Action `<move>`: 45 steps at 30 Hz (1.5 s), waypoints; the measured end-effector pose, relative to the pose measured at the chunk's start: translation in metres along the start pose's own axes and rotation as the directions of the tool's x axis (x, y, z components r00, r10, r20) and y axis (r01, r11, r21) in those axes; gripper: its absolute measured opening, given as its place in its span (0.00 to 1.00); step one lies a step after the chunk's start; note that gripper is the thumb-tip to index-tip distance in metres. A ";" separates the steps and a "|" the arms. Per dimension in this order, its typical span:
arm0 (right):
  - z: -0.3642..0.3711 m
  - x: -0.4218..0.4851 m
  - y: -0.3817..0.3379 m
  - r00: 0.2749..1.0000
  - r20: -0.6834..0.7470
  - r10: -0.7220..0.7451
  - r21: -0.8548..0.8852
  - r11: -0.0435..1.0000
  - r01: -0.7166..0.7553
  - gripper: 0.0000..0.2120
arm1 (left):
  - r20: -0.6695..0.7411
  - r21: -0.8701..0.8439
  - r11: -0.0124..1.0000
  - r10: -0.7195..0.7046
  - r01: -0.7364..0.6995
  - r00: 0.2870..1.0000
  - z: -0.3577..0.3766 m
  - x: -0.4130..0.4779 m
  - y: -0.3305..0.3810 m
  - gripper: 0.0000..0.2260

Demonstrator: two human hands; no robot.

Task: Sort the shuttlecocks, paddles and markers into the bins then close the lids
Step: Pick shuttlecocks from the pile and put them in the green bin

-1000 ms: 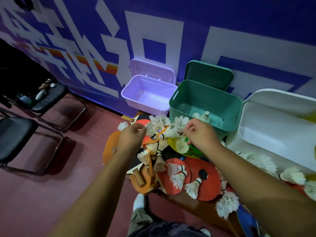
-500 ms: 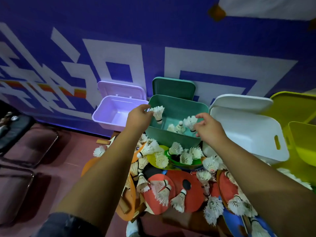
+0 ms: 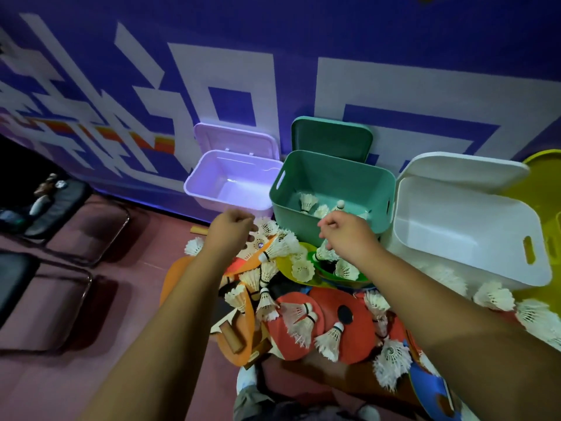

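My left hand (image 3: 230,233) hovers with curled fingers over a heap of white shuttlecocks (image 3: 274,249) lying on red paddles (image 3: 356,329) and an orange paddle (image 3: 173,278). Nothing shows in its grip. My right hand (image 3: 347,237) is just in front of the green bin (image 3: 334,161), fingers bent down onto a shuttlecock (image 3: 324,255) that it partly hides. The open green bin holds a few shuttlecocks (image 3: 308,203). I see no markers.
An open, empty purple bin (image 3: 194,185) stands left of the green one, an open white bin (image 3: 473,262) right of it, and a yellow bin (image 3: 543,159) at the far right. All lean on a blue wall. Black chairs (image 3: 60,208) stand at the left.
Both hands held shuttlecocks over the green bin half a second ago. Those shuttlecocks now lie in the bin, and both hands have dropped back to the pile.
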State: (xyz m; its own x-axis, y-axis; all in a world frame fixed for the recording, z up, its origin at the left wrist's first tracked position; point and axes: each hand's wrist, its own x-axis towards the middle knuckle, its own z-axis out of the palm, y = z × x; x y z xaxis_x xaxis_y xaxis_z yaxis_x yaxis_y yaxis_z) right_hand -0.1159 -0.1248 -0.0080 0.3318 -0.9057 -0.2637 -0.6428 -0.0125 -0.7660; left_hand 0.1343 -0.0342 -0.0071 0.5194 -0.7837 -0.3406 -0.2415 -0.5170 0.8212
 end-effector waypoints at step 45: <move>0.279 0.042 -0.089 0.813 0.580 -0.048 -0.659 0.559 0.503 0.20 | -0.029 0.273 0.940 -0.204 0.204 0.979 -0.128 0.127 -0.197 0.22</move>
State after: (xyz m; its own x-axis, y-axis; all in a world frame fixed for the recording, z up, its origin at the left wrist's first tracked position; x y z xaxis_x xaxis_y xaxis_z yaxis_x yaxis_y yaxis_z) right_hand 0.1484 -0.0438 -0.1146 0.7012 -0.4905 -0.5174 -0.6475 -0.7418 -0.1744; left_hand 0.3531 0.0122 -0.1536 0.5815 -0.6515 -0.4873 -0.3449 -0.7399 0.5776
